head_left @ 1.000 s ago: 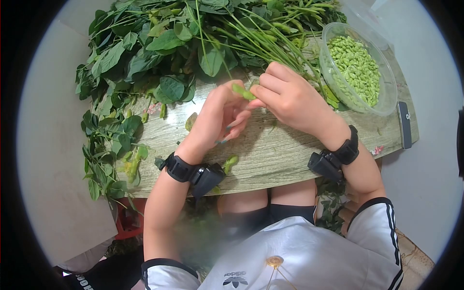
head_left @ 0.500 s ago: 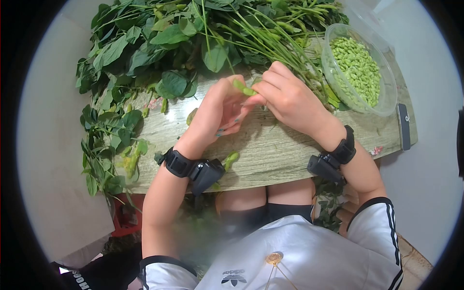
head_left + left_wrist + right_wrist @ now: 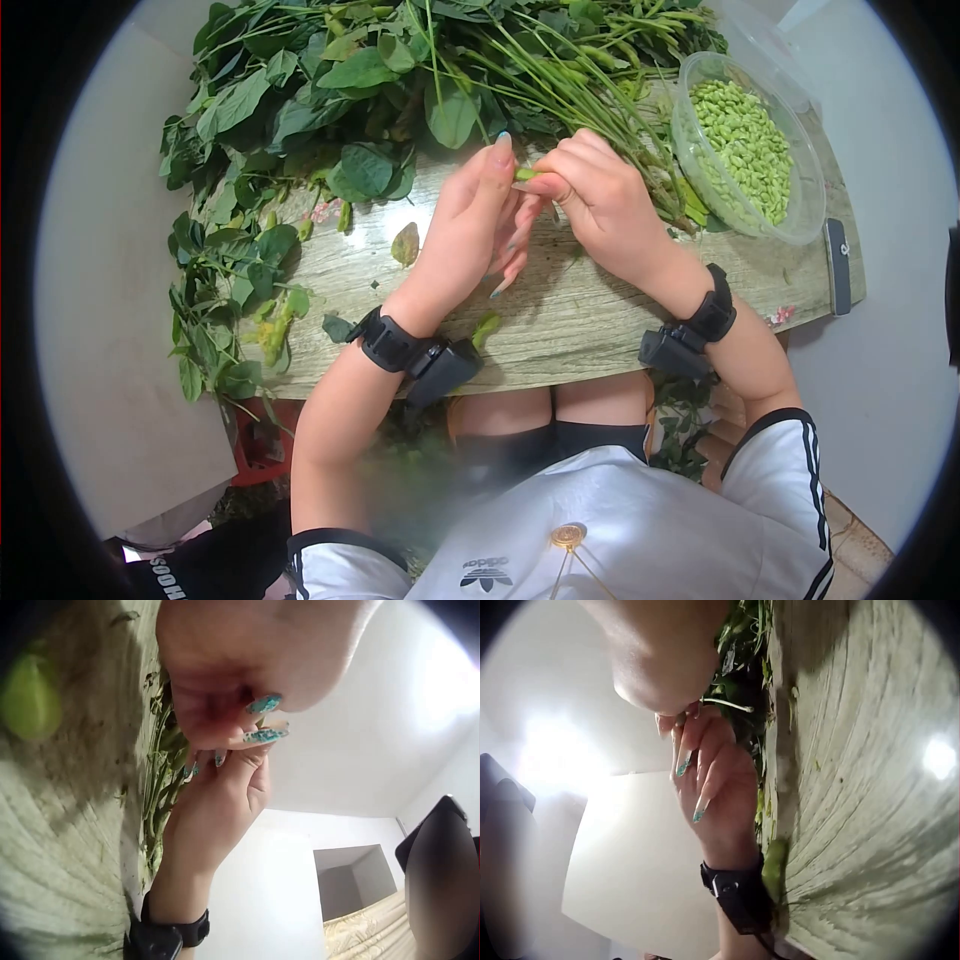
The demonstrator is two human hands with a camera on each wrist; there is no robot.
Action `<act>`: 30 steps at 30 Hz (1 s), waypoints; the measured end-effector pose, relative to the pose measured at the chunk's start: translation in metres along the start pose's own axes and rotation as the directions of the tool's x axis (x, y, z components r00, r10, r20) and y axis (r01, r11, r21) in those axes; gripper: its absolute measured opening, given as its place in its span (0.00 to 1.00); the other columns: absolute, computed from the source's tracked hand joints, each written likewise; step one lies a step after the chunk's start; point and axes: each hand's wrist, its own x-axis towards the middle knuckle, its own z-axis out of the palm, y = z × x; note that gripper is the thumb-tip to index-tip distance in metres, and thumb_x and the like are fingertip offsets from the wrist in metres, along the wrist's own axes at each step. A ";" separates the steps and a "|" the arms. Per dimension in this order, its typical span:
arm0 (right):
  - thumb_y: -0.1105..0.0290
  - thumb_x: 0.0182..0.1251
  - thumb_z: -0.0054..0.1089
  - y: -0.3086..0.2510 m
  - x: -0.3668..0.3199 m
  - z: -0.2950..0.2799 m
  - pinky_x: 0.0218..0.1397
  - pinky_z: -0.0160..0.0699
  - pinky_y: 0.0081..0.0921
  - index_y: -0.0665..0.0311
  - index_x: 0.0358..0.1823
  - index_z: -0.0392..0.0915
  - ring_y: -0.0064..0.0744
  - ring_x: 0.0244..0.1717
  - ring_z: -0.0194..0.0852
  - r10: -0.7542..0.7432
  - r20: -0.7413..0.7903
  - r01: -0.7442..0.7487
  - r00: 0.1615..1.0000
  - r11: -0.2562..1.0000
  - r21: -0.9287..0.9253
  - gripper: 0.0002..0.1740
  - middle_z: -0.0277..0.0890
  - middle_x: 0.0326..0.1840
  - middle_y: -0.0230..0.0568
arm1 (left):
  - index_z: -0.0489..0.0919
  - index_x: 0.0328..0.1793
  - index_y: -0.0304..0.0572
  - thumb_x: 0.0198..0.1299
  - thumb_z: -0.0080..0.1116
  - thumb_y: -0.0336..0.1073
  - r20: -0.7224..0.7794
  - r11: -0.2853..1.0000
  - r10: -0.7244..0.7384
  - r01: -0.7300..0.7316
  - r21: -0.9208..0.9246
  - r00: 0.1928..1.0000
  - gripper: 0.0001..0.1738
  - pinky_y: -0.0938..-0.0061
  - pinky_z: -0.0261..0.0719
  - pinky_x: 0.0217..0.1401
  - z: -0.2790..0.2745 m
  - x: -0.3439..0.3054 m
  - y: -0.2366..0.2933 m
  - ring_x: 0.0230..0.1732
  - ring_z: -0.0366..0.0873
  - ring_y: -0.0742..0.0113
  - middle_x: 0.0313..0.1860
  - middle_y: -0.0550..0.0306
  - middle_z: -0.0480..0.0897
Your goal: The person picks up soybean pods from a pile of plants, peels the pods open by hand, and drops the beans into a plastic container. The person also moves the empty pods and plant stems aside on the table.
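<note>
A green soybean pod (image 3: 527,174) spans the gap between both hands, above the table, its ends covered by fingers. My right hand (image 3: 610,195) pinches one end between thumb and curled forefinger. My left hand (image 3: 480,205) holds the other end, its thumb pointing up and its other fingers loosely bent below. In the left wrist view the painted nails (image 3: 266,736) meet at the hands' contact, and the pod is mostly hidden. Another pod (image 3: 486,329) lies on the table (image 3: 580,320) near the left wrist.
A clear plastic tub (image 3: 700,190) of shelled green beans (image 3: 740,140) stands at the right. Beside it lies a dark flat device (image 3: 838,265). Leafy soybean stalks (image 3: 370,75) heap along the back, with loose leaves (image 3: 230,290) at the left and a yellowed leaf (image 3: 405,244).
My left thumb has risen and straightened beside the pod, and the left hand has turned and shifted slightly right. Less of the pod shows now. The right hand has barely moved.
</note>
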 end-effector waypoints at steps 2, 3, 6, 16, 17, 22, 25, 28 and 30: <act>0.64 0.71 0.56 -0.004 0.000 0.002 0.39 0.70 0.33 0.66 0.31 0.76 0.40 0.35 0.67 0.069 0.002 -0.069 0.998 0.994 0.082 0.13 0.71 0.29 0.40 | 0.68 0.40 0.39 0.76 0.36 0.57 0.024 0.997 0.050 -0.052 0.065 0.998 0.27 0.82 0.64 0.10 -0.001 0.000 0.000 0.10 0.60 0.79 0.21 0.63 0.69; 0.62 0.73 0.54 -0.005 0.000 0.003 0.38 0.70 0.34 0.67 0.31 0.76 0.39 0.33 0.67 0.136 0.011 -0.136 0.991 0.977 0.166 0.16 0.73 0.28 0.40 | 0.68 0.40 0.39 0.76 0.36 0.57 0.023 0.997 0.050 -0.052 0.065 0.998 0.27 0.82 0.64 0.10 -0.001 0.000 -0.001 0.10 0.60 0.79 0.21 0.63 0.69; 0.56 0.76 0.50 -0.009 -0.002 0.008 0.31 0.66 0.29 0.67 0.28 0.75 0.29 0.24 0.65 0.310 0.040 -0.303 0.950 0.882 0.361 0.23 0.70 0.21 0.34 | 0.68 0.42 0.41 0.76 0.35 0.57 0.046 0.980 0.127 -0.133 0.151 0.991 0.25 0.83 0.63 0.10 -0.001 -0.001 -0.002 0.10 0.57 0.79 0.21 0.63 0.67; 0.45 0.78 0.46 -0.010 -0.002 0.003 0.25 0.52 0.18 0.64 0.24 0.74 0.14 0.21 0.52 0.480 0.322 -0.563 0.816 0.534 0.631 0.30 0.59 0.17 0.22 | 0.68 0.39 0.41 0.78 0.39 0.49 0.010 0.957 0.227 -0.225 0.181 0.974 0.20 0.83 0.62 0.11 0.001 0.000 0.004 0.10 0.59 0.80 0.15 0.65 0.65; 0.48 0.78 0.47 -0.010 -0.001 0.002 0.26 0.55 0.20 0.64 0.25 0.74 0.17 0.21 0.55 0.493 0.263 -0.545 0.830 0.612 0.573 0.29 0.61 0.18 0.25 | 0.68 0.35 0.41 0.78 0.40 0.47 -0.025 0.959 0.243 -0.236 0.156 0.970 0.20 0.83 0.61 0.11 0.003 0.000 0.005 0.10 0.59 0.81 0.12 0.67 0.63; 0.58 0.76 0.51 -0.009 0.007 -0.005 0.31 0.65 0.28 0.66 0.28 0.75 0.30 0.25 0.66 0.286 -0.061 -0.259 0.956 0.926 0.276 0.21 0.69 0.22 0.37 | 0.73 0.33 0.39 0.76 0.45 0.45 0.025 0.947 0.206 -0.206 0.246 0.978 0.21 0.84 0.60 0.12 -0.006 -0.002 0.010 0.12 0.62 0.83 0.17 0.65 0.70; 0.66 0.71 0.56 -0.003 0.006 -0.008 0.35 0.70 0.34 0.66 0.32 0.76 0.40 0.34 0.70 0.041 -0.105 -0.044 0.994 0.998 -0.034 0.12 0.71 0.29 0.42 | 0.75 0.33 0.38 0.75 0.48 0.45 -0.005 0.892 0.284 -0.263 0.369 0.959 0.20 0.85 0.58 0.13 -0.007 0.003 0.006 0.13 0.62 0.84 0.18 0.66 0.71; 0.67 0.68 0.59 -0.006 0.003 -0.003 0.36 0.71 0.35 0.65 0.33 0.77 0.42 0.36 0.69 -0.135 -0.008 0.132 0.991 0.978 -0.163 0.09 0.70 0.29 0.41 | 0.76 0.34 0.37 0.74 0.50 0.45 -0.095 0.850 0.368 -0.293 0.439 0.925 0.20 0.85 0.56 0.14 -0.006 0.005 0.001 0.13 0.61 0.85 0.18 0.69 0.70; 0.66 0.67 0.61 -0.009 0.001 0.001 0.36 0.73 0.36 0.65 0.31 0.76 0.43 0.35 0.69 -0.117 0.032 0.119 0.993 0.990 -0.080 0.10 0.69 0.29 0.40 | 0.77 0.35 0.37 0.74 0.50 0.45 -0.131 0.861 0.358 -0.272 0.429 0.925 0.20 0.85 0.55 0.15 -0.005 0.006 0.002 0.13 0.61 0.86 0.18 0.70 0.69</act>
